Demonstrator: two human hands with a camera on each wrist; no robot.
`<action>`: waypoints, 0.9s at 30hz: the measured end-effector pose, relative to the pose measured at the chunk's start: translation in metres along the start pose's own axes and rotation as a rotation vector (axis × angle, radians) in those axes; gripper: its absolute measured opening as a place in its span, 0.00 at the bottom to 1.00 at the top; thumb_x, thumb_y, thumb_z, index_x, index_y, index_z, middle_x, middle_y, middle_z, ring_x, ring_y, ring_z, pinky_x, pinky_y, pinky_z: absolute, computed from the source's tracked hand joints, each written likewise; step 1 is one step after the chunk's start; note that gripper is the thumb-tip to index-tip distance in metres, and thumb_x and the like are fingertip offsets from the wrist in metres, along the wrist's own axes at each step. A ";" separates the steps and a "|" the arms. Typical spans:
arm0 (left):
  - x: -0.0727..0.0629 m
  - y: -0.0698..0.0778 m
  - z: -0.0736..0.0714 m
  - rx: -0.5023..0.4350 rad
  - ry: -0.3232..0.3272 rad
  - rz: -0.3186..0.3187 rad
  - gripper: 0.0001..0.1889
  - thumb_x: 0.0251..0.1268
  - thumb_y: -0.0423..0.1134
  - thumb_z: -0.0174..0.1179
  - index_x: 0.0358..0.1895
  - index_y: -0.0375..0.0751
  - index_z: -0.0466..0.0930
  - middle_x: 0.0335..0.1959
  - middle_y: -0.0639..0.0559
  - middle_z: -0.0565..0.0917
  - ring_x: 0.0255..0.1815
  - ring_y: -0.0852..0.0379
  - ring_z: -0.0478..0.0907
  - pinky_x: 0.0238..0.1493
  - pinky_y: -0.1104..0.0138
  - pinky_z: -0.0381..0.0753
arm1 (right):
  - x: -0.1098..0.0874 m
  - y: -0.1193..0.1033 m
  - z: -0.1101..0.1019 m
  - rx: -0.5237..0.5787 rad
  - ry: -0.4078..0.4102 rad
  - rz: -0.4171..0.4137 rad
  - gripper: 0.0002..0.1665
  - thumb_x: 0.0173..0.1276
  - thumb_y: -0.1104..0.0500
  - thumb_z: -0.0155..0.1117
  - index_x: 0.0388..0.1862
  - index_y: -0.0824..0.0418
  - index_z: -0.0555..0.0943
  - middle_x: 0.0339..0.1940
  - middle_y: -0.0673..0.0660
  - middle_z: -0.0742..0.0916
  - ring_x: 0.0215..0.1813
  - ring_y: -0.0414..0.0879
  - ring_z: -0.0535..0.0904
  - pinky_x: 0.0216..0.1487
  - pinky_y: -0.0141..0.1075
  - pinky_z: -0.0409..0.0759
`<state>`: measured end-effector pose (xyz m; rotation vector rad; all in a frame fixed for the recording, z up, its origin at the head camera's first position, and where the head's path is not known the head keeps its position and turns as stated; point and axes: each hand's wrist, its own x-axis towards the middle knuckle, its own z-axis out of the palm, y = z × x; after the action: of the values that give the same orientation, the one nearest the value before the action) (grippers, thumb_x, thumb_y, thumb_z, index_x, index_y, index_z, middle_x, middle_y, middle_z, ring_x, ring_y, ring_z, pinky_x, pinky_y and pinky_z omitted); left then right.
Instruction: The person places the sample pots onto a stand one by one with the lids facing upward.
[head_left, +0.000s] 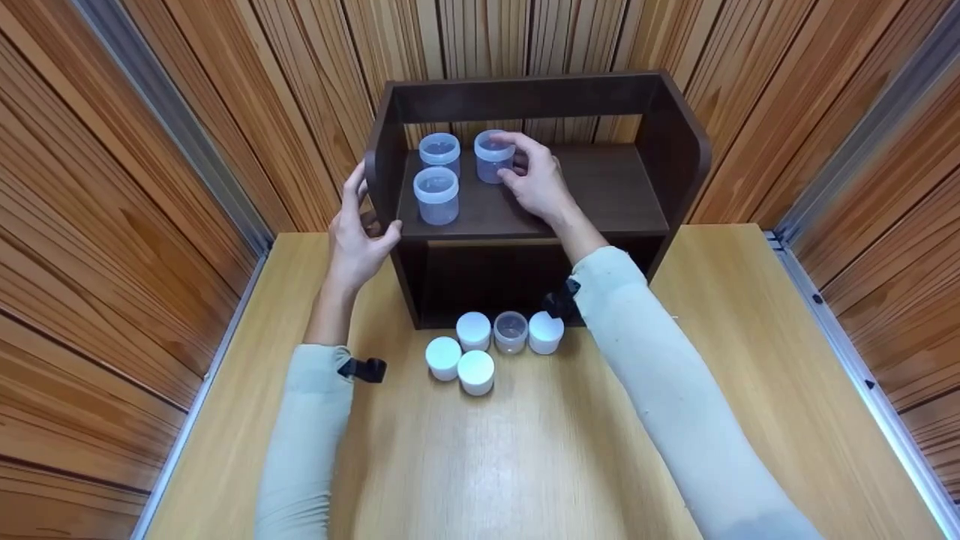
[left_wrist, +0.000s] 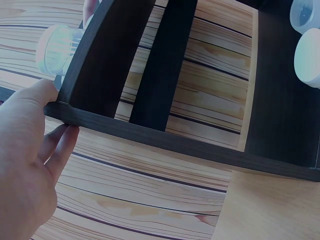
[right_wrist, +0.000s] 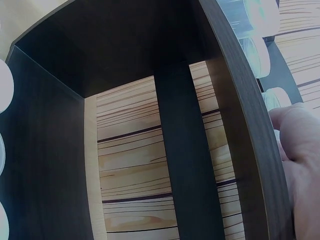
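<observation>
My left hand (head_left: 358,244) grips the left side panel of a dark brown two-tier shelf (head_left: 622,187); its thumb lies at the front edge, the fingers on the outer face. On the upper tier, my right hand (head_left: 538,180) holds a clear plastic jar (head_left: 487,166) between thumb and fingers. That jar stands upright near the back. To its left are two similar clear jars, one (head_left: 439,146) behind the other (head_left: 437,206). In the right wrist view, the shelf board hides part of the right hand (right_wrist: 305,165).
Before the shelf, on the wooden table (head_left: 487,465), stand several white-topped jars (head_left: 476,373) and one clear-topped jar (head_left: 511,332). Wood-patterned walls (head_left: 150,150) rise behind and at both sides. Metal rails (head_left: 840,337) run along the table's sides.
</observation>
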<state>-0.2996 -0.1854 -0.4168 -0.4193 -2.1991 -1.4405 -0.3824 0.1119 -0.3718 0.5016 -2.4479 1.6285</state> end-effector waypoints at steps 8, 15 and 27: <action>0.001 0.001 0.000 -0.007 -0.012 -0.013 0.47 0.69 0.26 0.69 0.89 0.43 0.58 0.86 0.35 0.74 0.69 0.31 0.89 0.63 0.48 0.96 | 0.000 -0.001 0.000 0.008 0.001 0.011 0.31 0.79 0.74 0.65 0.78 0.58 0.82 0.79 0.64 0.84 0.81 0.58 0.81 0.85 0.48 0.82; 0.001 0.001 0.000 0.000 -0.012 -0.007 0.46 0.70 0.27 0.68 0.89 0.44 0.58 0.87 0.36 0.73 0.69 0.31 0.89 0.65 0.42 0.94 | -0.001 -0.002 -0.001 0.041 -0.004 0.008 0.35 0.77 0.73 0.70 0.80 0.56 0.80 0.82 0.63 0.81 0.83 0.59 0.80 0.85 0.50 0.82; -0.002 0.000 0.000 0.002 -0.017 -0.016 0.46 0.71 0.27 0.68 0.89 0.45 0.57 0.86 0.36 0.73 0.70 0.31 0.89 0.64 0.43 0.95 | -0.011 -0.002 -0.004 0.105 0.065 0.002 0.40 0.74 0.72 0.73 0.83 0.59 0.75 0.86 0.61 0.79 0.88 0.62 0.73 0.87 0.57 0.78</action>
<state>-0.2981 -0.1851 -0.4177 -0.4160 -2.2217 -1.4485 -0.3721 0.1173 -0.3720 0.4527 -2.3272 1.7528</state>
